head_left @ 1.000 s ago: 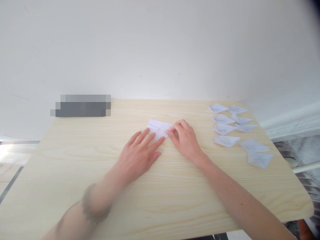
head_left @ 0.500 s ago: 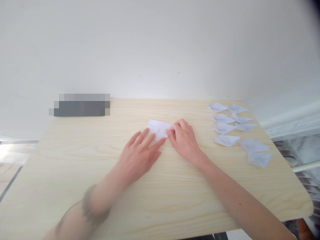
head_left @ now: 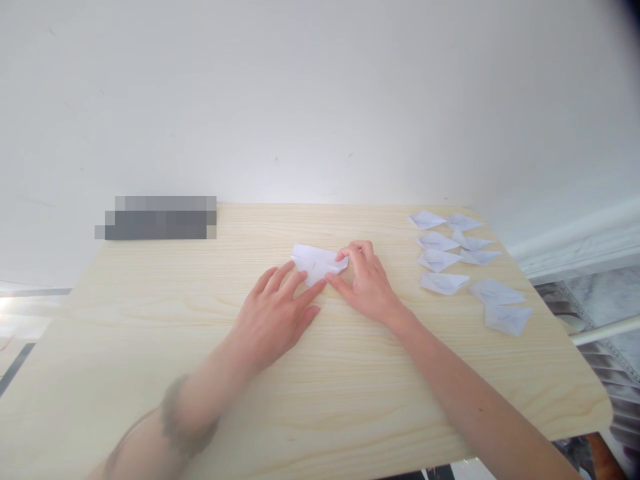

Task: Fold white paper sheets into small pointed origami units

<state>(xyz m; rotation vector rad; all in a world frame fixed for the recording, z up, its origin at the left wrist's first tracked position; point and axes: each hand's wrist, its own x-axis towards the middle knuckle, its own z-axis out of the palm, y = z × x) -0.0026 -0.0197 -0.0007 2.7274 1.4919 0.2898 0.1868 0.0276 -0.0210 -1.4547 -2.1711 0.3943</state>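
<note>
A small folded piece of white paper [head_left: 315,261] lies near the middle of the table, with crease lines on its upper face. My left hand [head_left: 275,310] is spread flat, its fingertips resting on the paper's lower left edge. It wears a dark fuzzy band at the wrist. At the paper's right end is my right hand [head_left: 367,283], its thumb on the lower edge and its bent index finger on the right corner, gripping the paper between them. The remaining right fingers are curled in and partly hidden.
Several folded white paper pieces [head_left: 439,260] lie in two rough columns on the right of the light wooden table [head_left: 310,400]. A dark blurred-out object [head_left: 160,225] stands at the back left against the white wall [head_left: 300,100].
The right thumb has slid left along the paper's lower edge, and the index finger has come up over the right corner. My left hand stays nearly in place. The camera view has shifted slightly.
</note>
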